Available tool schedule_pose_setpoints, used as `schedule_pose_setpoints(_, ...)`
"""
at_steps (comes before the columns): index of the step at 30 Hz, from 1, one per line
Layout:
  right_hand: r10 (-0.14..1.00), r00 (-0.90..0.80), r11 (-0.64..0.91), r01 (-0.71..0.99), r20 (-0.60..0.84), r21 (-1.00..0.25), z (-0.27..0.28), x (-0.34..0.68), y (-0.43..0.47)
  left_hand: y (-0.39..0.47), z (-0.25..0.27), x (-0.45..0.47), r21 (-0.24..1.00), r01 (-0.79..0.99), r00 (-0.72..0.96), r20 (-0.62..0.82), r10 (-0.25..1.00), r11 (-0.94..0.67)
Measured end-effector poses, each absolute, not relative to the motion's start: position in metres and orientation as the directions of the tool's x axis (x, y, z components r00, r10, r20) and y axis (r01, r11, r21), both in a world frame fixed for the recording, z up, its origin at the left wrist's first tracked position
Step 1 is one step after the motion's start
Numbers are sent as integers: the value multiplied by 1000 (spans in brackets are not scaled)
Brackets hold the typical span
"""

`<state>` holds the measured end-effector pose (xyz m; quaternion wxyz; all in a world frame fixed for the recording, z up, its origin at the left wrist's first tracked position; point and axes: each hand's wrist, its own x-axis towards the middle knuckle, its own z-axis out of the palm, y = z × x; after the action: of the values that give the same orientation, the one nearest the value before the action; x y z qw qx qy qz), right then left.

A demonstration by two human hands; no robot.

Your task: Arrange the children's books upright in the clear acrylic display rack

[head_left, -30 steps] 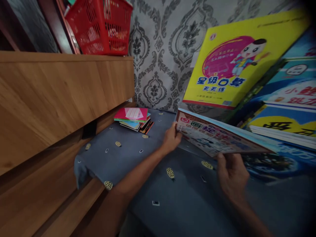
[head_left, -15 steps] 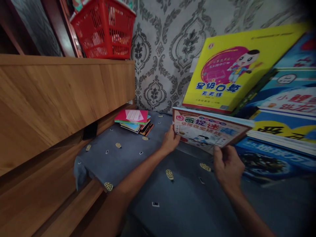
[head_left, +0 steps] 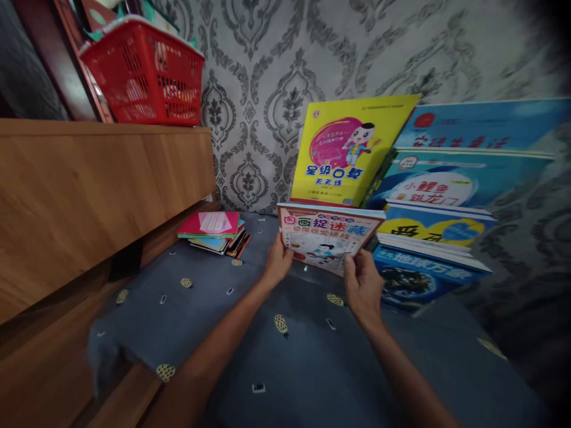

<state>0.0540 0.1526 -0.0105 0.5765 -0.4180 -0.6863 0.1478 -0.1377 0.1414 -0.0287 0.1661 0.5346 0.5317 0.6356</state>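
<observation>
Between my two hands a picture book (head_left: 319, 241) is held up, tilted, its illustrated cover facing me. My left hand (head_left: 279, 261) grips its lower left edge, and my right hand (head_left: 363, 282) pinches the lower right corner with the thumb on the cover. Right behind it a yellow workbook (head_left: 352, 148) leans upright against the wall. Beside that, to the right, several books stand in stepped rows: a teal book (head_left: 446, 181), one with a yellow and blue cover (head_left: 437, 232), and a dark blue one (head_left: 414, 276) in front, close to my right hand.
A small pile of books with a pink one on top (head_left: 209, 223) lies at the back left of the grey patterned cloth (head_left: 196, 315). A wooden cabinet (head_left: 102, 190) borders the left side, with a filled red basket (head_left: 149, 77) on it. Patterned wallpaper (head_left: 250, 119) rises behind.
The view has swung to the right, so everything sits further left and more of the standing books shows. Both hands keep hold of the picture book in front of the yellow workbook.
</observation>
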Motion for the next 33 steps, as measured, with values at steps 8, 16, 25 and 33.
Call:
schedule_pose_setpoints(8,733,-14,637,363,680,-680,-4,52,147,141,-32,-139,842,358,-378,526,762,-404)
schedule_pose_setpoints(16,731,-32,661,286,682,-694,0,53,145,134,-28,-133,799,469,-390,570,723,-377)
schedule_pose_setpoints(25,684,2,708,235,729,-666,12,53,138,126,-9,-135,729,526,-342,652,677,-437)
schedule_pose_setpoints(33,686,1,703,254,727,-664,8,54,136,117,-3,-143,716,567,-296,638,710,-407)
